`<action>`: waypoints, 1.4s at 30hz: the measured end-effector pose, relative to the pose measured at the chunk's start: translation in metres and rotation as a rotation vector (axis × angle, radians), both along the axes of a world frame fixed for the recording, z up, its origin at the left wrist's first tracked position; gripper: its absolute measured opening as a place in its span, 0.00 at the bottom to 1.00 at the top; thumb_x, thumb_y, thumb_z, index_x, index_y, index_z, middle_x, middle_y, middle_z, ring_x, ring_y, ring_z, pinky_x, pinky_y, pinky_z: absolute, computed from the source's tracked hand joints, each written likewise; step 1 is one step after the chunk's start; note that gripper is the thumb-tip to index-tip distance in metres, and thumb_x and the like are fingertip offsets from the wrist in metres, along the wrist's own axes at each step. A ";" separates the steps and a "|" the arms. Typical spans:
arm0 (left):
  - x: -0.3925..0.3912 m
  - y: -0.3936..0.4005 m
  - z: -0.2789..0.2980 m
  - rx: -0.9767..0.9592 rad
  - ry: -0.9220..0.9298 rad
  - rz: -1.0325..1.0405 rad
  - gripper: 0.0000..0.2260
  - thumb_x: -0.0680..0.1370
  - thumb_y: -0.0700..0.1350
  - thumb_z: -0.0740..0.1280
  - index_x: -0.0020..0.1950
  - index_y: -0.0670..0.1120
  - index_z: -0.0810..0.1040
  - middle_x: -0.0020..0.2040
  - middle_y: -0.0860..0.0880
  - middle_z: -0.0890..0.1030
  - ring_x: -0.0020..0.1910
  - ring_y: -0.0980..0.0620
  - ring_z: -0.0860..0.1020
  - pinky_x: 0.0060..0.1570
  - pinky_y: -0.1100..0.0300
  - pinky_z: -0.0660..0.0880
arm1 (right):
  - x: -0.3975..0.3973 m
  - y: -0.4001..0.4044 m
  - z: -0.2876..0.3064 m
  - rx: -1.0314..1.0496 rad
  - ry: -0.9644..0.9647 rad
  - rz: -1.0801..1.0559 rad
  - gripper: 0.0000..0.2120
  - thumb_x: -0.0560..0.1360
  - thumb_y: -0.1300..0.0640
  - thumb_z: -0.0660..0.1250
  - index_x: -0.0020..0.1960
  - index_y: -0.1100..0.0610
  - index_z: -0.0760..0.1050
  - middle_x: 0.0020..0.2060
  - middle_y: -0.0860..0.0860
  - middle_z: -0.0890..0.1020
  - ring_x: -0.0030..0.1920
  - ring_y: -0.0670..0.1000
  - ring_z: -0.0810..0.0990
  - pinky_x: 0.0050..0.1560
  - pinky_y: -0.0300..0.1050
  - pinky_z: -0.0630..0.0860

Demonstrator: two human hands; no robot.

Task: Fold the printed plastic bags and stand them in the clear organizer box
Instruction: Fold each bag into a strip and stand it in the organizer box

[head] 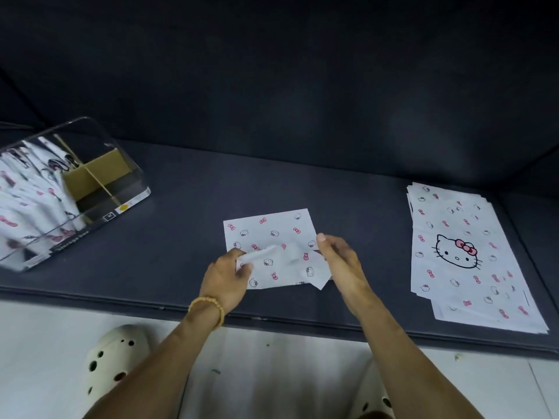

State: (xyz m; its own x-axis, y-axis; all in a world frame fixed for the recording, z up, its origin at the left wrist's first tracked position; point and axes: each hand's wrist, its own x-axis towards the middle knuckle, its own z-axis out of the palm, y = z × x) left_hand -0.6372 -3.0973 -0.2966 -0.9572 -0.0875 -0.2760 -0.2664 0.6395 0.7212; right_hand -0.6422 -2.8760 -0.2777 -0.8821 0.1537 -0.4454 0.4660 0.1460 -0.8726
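Mid-fold. The partly folded bag [272, 246] lies flat on the dark cushion [181, 207], and I use it as my landmark. My left hand [225, 276] pinches a blurred, lifted flap at the bag's near-left corner. My right hand [338, 261] sits at the bag's right edge, fingers mostly straight and loose; I read it as released, only touching or guiding the edge, though the motion blur makes that a judgement.

Handling: thin printed plastic, so very light, limp and probably slippery. It will slide on the cushion and spring back unless a crease is pressed down. Best hold, I think: pinch corners or a folded edge, flatten with the palm, never grab the middle.

The unfolded bag stack [472, 255] lies well right of the bag, with one large cat-face print on top, its near corner just about at the cushion's front edge. The clear organizer box [75, 189] stands well left and farther back, tilted in this view; folded bags already stand in its left part, and a brown cardboard divider [96, 173] is beside them.

Room: bare cushion runs between the bag and the box, so the path left looks free. The bag's near edge is close to the cushion's front edge, beyond which the pale floor [272, 373] and a cream clog [115, 358] show; pulling toward me risks dropping it.
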 end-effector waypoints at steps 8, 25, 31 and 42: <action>-0.021 0.001 -0.013 0.033 -0.101 0.228 0.12 0.79 0.41 0.63 0.62 0.46 0.74 0.52 0.44 0.81 0.51 0.45 0.80 0.54 0.49 0.78 | -0.006 0.008 -0.014 0.098 -0.061 0.091 0.43 0.68 0.54 0.79 0.76 0.48 0.59 0.54 0.44 0.83 0.57 0.44 0.80 0.60 0.41 0.74; -0.014 -0.001 -0.015 -0.495 -0.036 0.107 0.16 0.78 0.49 0.62 0.65 0.48 0.69 0.44 0.46 0.83 0.46 0.43 0.80 0.56 0.52 0.69 | -0.032 -0.011 -0.026 0.622 -0.073 0.092 0.18 0.79 0.48 0.62 0.35 0.57 0.73 0.28 0.52 0.78 0.31 0.50 0.78 0.29 0.40 0.69; -0.015 0.001 -0.018 -0.500 -0.029 0.116 0.18 0.78 0.50 0.64 0.67 0.47 0.67 0.48 0.43 0.81 0.47 0.40 0.80 0.43 0.53 0.72 | -0.024 -0.014 -0.029 0.649 -0.100 0.087 0.07 0.71 0.59 0.65 0.43 0.63 0.78 0.37 0.59 0.83 0.36 0.59 0.78 0.34 0.42 0.72; 0.006 0.004 -0.043 -0.528 0.201 -0.559 0.25 0.83 0.42 0.51 0.79 0.51 0.51 0.79 0.57 0.47 0.78 0.55 0.41 0.76 0.60 0.45 | -0.022 -0.010 -0.035 0.601 -0.054 0.083 0.03 0.77 0.55 0.67 0.46 0.53 0.77 0.38 0.49 0.84 0.40 0.52 0.84 0.46 0.48 0.81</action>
